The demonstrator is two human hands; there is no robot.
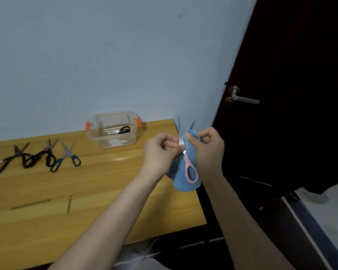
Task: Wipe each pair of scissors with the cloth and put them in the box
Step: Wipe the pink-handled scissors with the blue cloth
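While pink-handled scissors (186, 161) stand tips-up toward 12 o'clock, right hand (209, 151) pinches blue cloth (180, 178) round one blade, left hand (160, 151) apparently grips the other; clear orange-latched box (129, 139) at 10 o'clock.

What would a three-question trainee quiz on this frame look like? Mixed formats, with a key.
1. True or false: the box is empty.
2. What colour are the handles of the held scissors that the left hand grips? A blue, B pink, C green.
3. Fill in: the right hand pinches the ____ cloth round a blade.
Key: 1 false, a black-handled pair lies inside; 2 B; 3 blue.
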